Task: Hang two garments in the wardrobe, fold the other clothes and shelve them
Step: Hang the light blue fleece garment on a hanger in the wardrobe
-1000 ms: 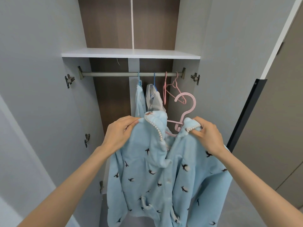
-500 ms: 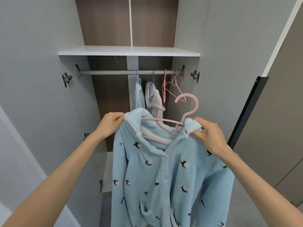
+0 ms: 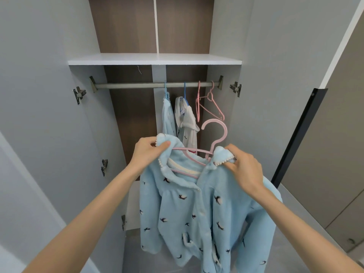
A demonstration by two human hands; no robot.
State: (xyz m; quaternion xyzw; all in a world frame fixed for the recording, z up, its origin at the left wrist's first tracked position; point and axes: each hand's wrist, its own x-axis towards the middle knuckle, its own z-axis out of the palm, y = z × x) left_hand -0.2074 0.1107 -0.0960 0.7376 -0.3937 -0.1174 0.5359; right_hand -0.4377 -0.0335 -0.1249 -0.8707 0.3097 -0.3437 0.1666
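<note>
- Opened out since a second ago: blue top (image 3: 187, 209) with small dark birds, then bunched between the hands, now draped over a pink hanger (image 3: 215, 138) with the two collar tips drawn apart.
- Shifted a little inward since half a second ago: left hand (image 3: 146, 152), thumb and curled fingers pinching the left collar tip with its white bead trim.
- Pinches the right collar tip in the same way: right hand (image 3: 243, 168), fingers curled round the cloth just beside the neck of the pink hanger.
- Held up in the air in front of the open wardrobe (image 3: 128, 26), below the rail (image 3: 128, 85) and not hooked on it, with the hook upright between the hands and opening to the left.
- Falls loose below the hands, front placket facing the camera, one sleeve hanging under the right forearm.
- Already on the rail, toward its right end: pale blue garment (image 3: 167, 117), white garment (image 3: 187, 119) just beside it, then two bare pink hangers (image 3: 208, 107).
- Above the rail, a white shelf (image 3: 153, 59); on the left, a grey door (image 3: 39, 95) swung open.
</note>
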